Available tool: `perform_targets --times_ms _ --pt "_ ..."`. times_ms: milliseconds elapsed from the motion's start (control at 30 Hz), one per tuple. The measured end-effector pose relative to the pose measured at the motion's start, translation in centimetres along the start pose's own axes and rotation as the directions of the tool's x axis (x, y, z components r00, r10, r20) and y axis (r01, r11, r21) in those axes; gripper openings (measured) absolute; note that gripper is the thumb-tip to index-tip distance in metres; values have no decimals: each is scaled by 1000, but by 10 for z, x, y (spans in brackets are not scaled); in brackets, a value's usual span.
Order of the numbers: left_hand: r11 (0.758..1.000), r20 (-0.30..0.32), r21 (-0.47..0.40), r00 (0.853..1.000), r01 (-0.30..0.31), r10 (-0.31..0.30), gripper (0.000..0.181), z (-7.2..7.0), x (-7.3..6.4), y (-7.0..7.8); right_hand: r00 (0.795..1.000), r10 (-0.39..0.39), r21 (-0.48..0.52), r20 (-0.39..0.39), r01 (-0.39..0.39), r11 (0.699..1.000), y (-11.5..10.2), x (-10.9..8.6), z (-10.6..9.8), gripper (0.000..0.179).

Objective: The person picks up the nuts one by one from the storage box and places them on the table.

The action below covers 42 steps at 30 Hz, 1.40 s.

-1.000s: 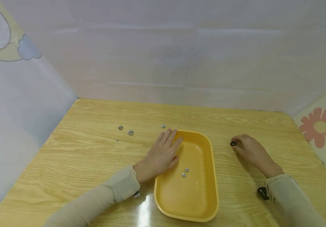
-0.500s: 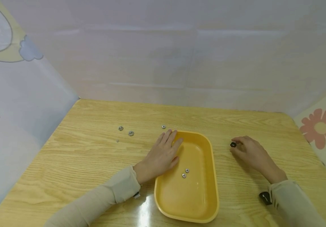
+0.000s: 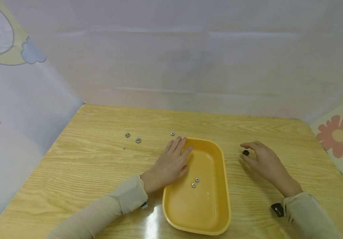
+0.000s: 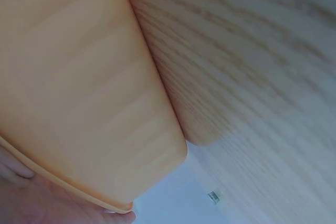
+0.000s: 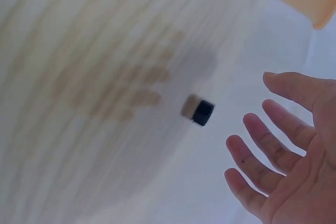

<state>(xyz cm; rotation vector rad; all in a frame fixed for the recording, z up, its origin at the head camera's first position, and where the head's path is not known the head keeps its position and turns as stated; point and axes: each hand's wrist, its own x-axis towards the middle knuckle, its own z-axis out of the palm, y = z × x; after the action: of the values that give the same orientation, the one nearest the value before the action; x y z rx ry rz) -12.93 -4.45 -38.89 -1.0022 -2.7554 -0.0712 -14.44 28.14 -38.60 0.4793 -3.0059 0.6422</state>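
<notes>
My left hand [image 3: 169, 163] rests over the left rim of a yellow plastic tray [image 3: 226, 186], its fingers extended towards the far left corner. From the left wrist, the tray's outer wall [image 4: 94, 93] fills much of the view and part of the hand [image 4: 52, 203] lies along the rim. Two small silver nuts [image 3: 193, 185] lie on the tray floor. To the right of the tray, a black hex nut [image 3: 245, 152] lies on the table between the spread thumb and fingers of my right hand [image 3: 265, 164]. The right wrist view has those fingers apart from the black nut [image 5: 202, 112].
On the wooden table [image 3: 85, 172], left of and behind the tray, lie a large silver nut [image 3: 138, 140], another silver nut [image 3: 127, 135] and a tiny one [image 3: 124, 148]. A further silver nut [image 3: 172, 133] is just beyond the left fingertips. Draped walls [image 3: 171, 66] border the table.
My right thumb and fingers have parted from the black nut, which stays on the table in about the same place. The left hand and the tray have not moved.
</notes>
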Motion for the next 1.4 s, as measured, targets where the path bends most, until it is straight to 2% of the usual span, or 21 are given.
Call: perform_targets --times_ms 367,800,1000,1233,1400 --pt "1000 -16 -13 1000 -4 4 56 0 0 0 999 -37 19 -1 37 999 -23 0 -4 38" --pt "1000 -2 -6 1000 -2 2 56 0 0 0 987 -140 5 -80 141 990 -56 -5 -9 35" --pt "1000 -11 -13 1000 -3 3 56 0 0 0 964 -228 -7 -138 229 973 -70 -7 -7 33" --pt "1000 5 -30 1000 5 -5 56 -2 1 0 919 -359 -26 -160 360 933 -79 -7 -5 37" --pt "1000 2 -24 1000 4 -4 56 -3 0 0 899 -405 -24 -168 407 913 -84 -7 -3 40"
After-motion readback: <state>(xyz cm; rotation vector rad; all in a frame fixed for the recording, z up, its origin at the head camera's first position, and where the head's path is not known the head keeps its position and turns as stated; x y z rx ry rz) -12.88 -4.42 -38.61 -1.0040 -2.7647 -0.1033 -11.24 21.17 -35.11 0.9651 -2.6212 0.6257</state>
